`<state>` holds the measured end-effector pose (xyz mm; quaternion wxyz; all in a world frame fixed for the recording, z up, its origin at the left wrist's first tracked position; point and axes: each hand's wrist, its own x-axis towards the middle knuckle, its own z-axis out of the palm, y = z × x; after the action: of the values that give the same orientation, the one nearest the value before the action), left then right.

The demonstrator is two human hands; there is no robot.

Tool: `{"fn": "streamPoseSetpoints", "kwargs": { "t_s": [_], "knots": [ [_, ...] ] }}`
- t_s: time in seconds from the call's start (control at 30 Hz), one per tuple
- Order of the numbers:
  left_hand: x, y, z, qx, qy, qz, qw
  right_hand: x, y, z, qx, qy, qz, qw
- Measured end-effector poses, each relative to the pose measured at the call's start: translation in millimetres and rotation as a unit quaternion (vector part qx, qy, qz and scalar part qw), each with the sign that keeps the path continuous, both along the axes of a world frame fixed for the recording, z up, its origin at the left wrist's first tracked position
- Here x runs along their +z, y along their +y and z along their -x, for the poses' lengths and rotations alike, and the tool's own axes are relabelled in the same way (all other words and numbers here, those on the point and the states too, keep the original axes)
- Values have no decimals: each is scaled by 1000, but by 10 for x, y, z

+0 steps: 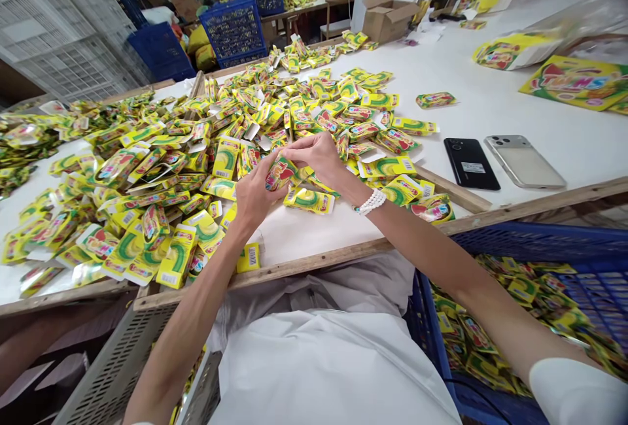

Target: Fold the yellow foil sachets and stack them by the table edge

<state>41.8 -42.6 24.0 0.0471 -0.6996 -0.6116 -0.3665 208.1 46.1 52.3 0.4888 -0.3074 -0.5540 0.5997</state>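
Observation:
A small yellow-green printed box with red fruit on its face is held up over the near part of the white table. My left hand is closed around its left side. At the box's upper edge, my right hand pinches with thumb and fingers; what lies between those fingertips is too small to make out. A white beaded bracelet circles my right wrist. Just below the hands lies another small box. A large heap of the same boxes spreads left and behind, several with open white flaps.
A black phone and a silver phone lie on the table at right. Below its wooden edge are a blue crate of packs and a grey crate. Farther off stands a cardboard box. Someone's arm shows at lower left.

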Motion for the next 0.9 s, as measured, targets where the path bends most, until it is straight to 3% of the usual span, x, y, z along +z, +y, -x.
{"fn": "streamPoseSetpoints", "kwargs": {
  "t_s": [0.33, 0.43, 0.53, 0.63, 0.77, 0.9],
  "knots": [
    [-17, 49, 77, -2, -25, 29, 999, -48, -7, -28, 44, -17, -37, 998],
    [-39, 67, 110, 13, -47, 11, 999, -52, -11, -18, 92, -13, -30, 995],
    [-65, 95, 152, 39, -80, 6, 996, -94, 8, 27, 127, -38, -70, 989],
    [-61, 129, 176, 32, -106, 4, 994, -155, 21, 93, 103, -66, -105, 987],
    [15, 151, 184, -42, -183, -17, 982, -178, 22, 123, 22, -42, -68, 997],
    [106, 124, 200, -106, -363, 78, 922, -107, 34, 50, -18, -69, -118, 990]
  ]
}}
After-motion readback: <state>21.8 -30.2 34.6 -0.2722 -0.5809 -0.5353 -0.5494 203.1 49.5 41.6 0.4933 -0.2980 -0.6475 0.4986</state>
